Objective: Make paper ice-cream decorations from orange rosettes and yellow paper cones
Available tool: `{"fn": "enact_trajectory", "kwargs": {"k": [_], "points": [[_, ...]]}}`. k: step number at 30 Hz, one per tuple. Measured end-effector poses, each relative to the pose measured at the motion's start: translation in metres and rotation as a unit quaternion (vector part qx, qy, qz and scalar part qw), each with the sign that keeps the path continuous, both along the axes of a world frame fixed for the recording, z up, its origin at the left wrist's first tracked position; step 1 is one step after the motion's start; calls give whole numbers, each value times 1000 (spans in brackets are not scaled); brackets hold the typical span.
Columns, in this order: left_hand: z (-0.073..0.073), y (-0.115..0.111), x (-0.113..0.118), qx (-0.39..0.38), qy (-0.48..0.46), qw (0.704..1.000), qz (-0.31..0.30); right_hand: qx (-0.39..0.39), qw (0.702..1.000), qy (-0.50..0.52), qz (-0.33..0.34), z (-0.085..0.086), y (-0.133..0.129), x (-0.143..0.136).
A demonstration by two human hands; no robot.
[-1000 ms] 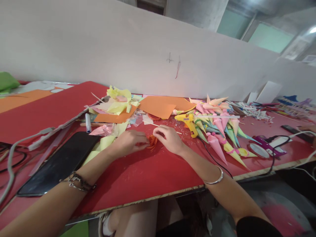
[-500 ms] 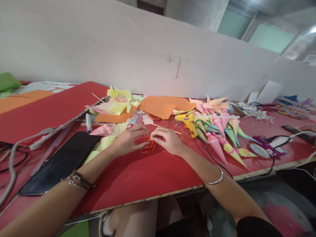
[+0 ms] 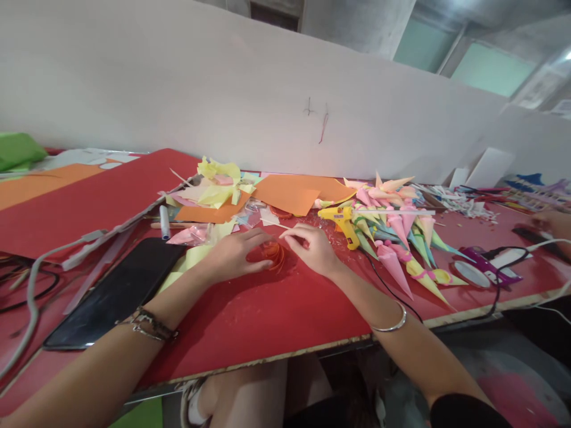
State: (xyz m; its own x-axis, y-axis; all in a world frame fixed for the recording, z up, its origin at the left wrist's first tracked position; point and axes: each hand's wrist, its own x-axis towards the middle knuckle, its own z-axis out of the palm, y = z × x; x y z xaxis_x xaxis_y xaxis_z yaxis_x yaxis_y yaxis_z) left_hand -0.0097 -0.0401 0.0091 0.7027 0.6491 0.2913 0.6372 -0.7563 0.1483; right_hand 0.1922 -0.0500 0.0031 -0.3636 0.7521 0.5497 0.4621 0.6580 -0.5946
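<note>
An orange coil of thin strips [image 3: 277, 257] lies on the red table [image 3: 250, 321] between my two hands. My left hand [image 3: 236, 254] is at its left side, thumb and fingers curved apart around its edge; whether it grips the coil is hard to see. Just right of the coil, my right hand [image 3: 312, 246] has thumb and forefinger brought together on the end of a thin pale stick [image 3: 273, 222]. The yellow glue gun [image 3: 342, 221] rests beyond my right hand.
Paper cones [image 3: 395, 267] are heaped at the right, beside a purple device [image 3: 504, 274]. A black phone [image 3: 120, 291], a marker [image 3: 165, 222] and yellow scraps [image 3: 218, 187] lie left. Another person's hand [image 3: 553, 226] shows at the right edge.
My right hand has drawn slightly away from the coil, and more of the orange coil shows. The other person's hand has come further into view at the right.
</note>
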Motion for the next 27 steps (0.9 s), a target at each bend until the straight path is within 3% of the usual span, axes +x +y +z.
{"fn": "enact_trajectory", "kwargs": {"k": [6, 11, 21, 27], "points": [[-2, -1, 0, -39, 29, 997, 63, -54, 994, -78, 50, -3, 1, 8], [-3, 0, -1, -43, 12, 998, 47, -105, 981, -122, 105, -4, -1, 7], [-3, -1, -1, -26, -33, 999, 22, -111, 975, -144, 129, 0, -3, 6], [4, -5, 3, -95, 19, 994, 44, -145, 968, -172, 106, -6, -1, 6]]}}
